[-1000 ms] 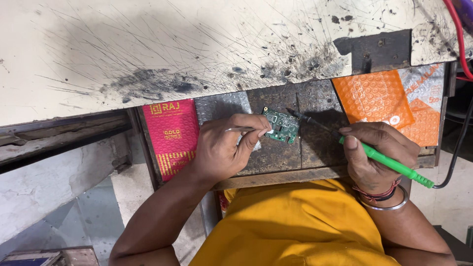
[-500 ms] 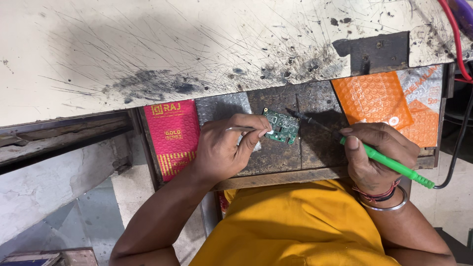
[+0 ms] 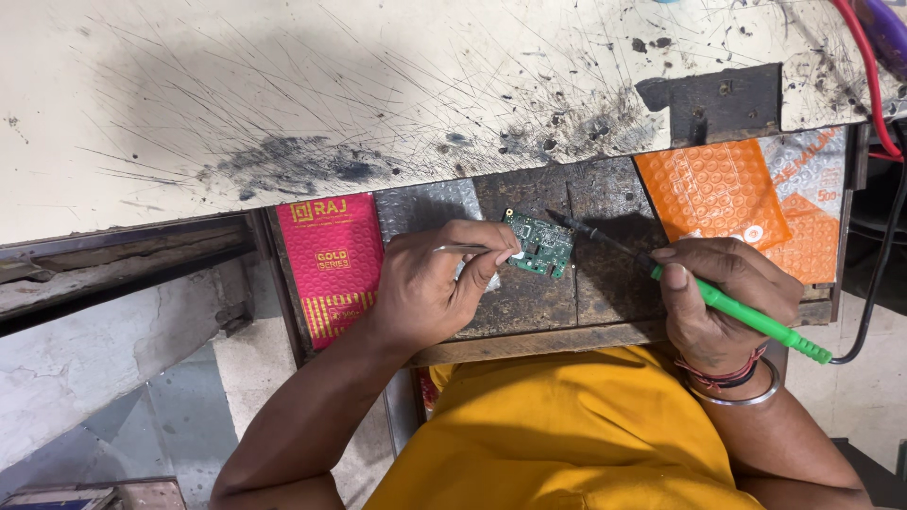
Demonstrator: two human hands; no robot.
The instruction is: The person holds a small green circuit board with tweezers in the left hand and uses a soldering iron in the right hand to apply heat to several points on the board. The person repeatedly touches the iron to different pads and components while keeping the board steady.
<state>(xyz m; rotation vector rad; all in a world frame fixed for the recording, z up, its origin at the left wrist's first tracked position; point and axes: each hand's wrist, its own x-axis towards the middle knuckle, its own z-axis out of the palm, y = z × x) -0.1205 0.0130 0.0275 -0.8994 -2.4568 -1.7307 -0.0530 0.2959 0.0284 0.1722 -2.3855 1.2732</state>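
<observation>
Head view: left hand (image 3: 430,283) pinches tweezers (image 3: 463,249) against small green circuit board (image 3: 539,247) at mid-bench. Right hand (image 3: 723,293) grips green soldering iron (image 3: 727,307), tip at board's far-right edge. Keep board pinned, tip steady, contact brief.

2 hands (image 3: 425,283), 1 circuit board (image 3: 539,247), 1 soldering iron (image 3: 718,304), 1 tweezers (image 3: 463,249), 1 red pkt (image 3: 333,269), 1 orange pkt (image 3: 713,194).

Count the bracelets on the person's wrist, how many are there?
3, as far as I can see, all on the right hand's wrist: a red thread band, a black band, and a metal bangle lowest. More may be hidden underneath.
</observation>
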